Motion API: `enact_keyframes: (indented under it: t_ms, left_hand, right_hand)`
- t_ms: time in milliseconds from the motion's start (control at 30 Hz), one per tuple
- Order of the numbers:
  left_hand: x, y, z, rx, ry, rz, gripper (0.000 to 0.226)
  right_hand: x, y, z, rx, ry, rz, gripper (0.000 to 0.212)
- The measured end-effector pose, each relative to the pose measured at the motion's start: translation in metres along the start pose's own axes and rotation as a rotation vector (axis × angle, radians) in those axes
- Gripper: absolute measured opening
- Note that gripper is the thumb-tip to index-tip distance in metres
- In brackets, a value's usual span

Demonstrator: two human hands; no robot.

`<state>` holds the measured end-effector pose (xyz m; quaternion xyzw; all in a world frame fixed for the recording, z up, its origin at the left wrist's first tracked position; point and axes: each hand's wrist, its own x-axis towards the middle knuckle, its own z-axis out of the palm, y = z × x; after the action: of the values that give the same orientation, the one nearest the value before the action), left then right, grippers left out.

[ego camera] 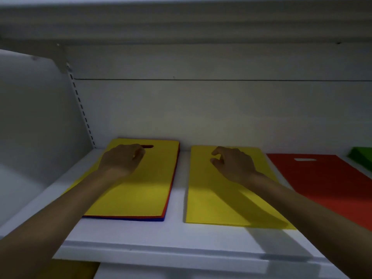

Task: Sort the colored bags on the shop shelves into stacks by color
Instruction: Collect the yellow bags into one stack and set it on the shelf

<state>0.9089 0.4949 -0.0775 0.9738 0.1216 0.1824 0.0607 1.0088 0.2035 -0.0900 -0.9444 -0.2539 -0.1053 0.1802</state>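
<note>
Past the white shelf (181,234) edge, the left hand (122,160) curls at the mixed stack's (141,194) top yellow bag by its handle slot, likely light and limp, while the right hand (233,164) hovers loosely spread over the yellow stack (211,206)

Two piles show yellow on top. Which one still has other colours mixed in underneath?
The left pile, under the left hand: red and blue edges show beneath its yellow top bag. The yellow pile under the right hand shows only yellow.
</note>
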Motion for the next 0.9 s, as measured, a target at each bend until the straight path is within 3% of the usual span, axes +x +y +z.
enact_keyframes:
  t_ms: [167,300,467,600,833,900]
  left_hand:
    - [-0.001,-0.074,0.001,-0.125,-0.042,-0.118,0.034]
    - [0.002,-0.112,0.012,-0.167,-0.123,-0.193,0.050]
    - [0.012,-0.145,0.031,-0.249,-0.249,-0.307,0.079]
    - [0.011,-0.154,0.043,-0.307,-0.363,-0.395,0.086]
    - [-0.003,-0.153,0.050,-0.395,-0.206,-0.293,0.084]
    - [-0.006,-0.153,0.048,-0.489,-0.150,-0.270,0.071]
  right_hand:
    - [0.009,-0.051,0.030,-0.029,-0.023,0.076,0.030]
    - [0.017,-0.090,0.044,0.006,-0.022,0.129,0.031]
    - [0.024,-0.127,0.067,0.058,-0.187,0.226,0.070]
    - [0.018,-0.141,0.090,-0.096,-0.235,0.249,0.075]
    - [0.011,-0.148,0.093,-0.347,-0.103,0.181,0.061]
    - [0.010,-0.149,0.093,-0.453,-0.062,0.145,0.059]
